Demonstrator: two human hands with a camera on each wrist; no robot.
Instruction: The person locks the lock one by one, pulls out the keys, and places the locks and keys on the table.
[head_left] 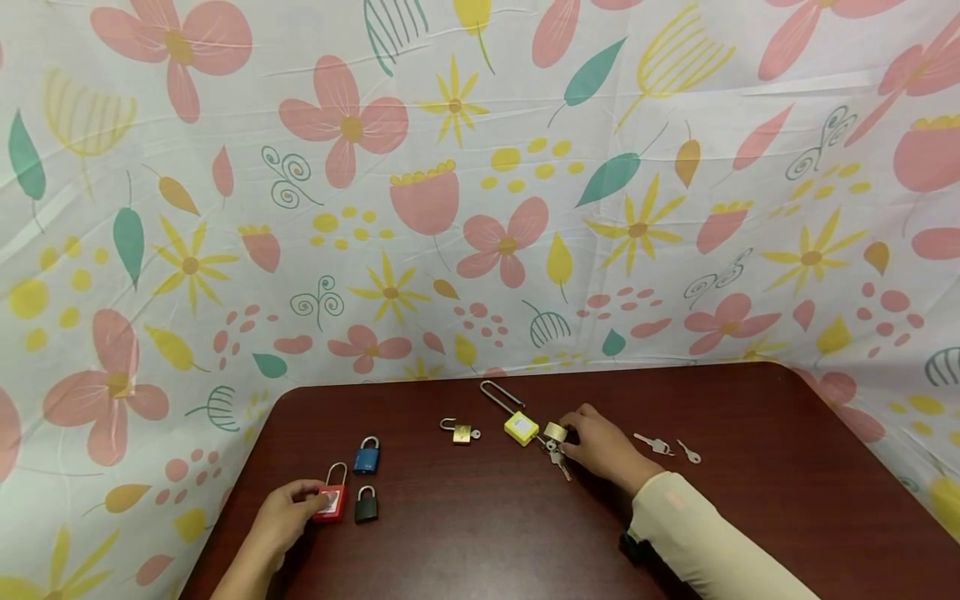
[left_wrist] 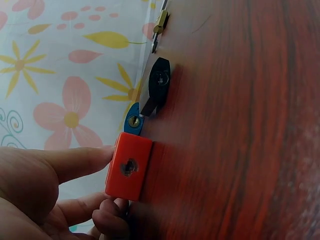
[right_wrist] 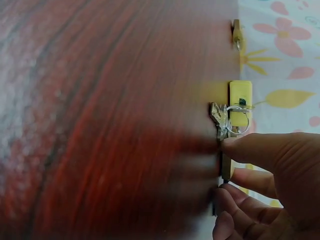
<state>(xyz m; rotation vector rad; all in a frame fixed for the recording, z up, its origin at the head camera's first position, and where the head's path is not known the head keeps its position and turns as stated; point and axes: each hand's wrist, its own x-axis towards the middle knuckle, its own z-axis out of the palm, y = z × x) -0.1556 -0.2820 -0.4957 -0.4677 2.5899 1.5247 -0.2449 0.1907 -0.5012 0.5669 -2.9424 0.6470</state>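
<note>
At the table's left, my left hand (head_left: pixel 287 514) pinches a red padlock (left_wrist: pixel 129 167) between thumb and fingers; its tall shackle points away from me. Beside it lie a blue padlock (head_left: pixel 367 458) and a black padlock (head_left: pixel 366 508). My right hand (head_left: pixel 602 447) grips a small brass padlock (head_left: pixel 555 432) by its side, and its fingers partly hide it. A ring with keys (right_wrist: pixel 219 116) hangs at that padlock's near end. Close by, to the left, rests a yellow padlock (head_left: pixel 521 427) with a long shackle.
Another brass padlock (head_left: pixel 462 434), its shackle swung open and a key in it, lies near the table's middle. Loose keys (head_left: pixel 658 447) rest right of my right hand. A flowered cloth (head_left: pixel 480 208) hangs behind the dark red table (head_left: pixel 465 542).
</note>
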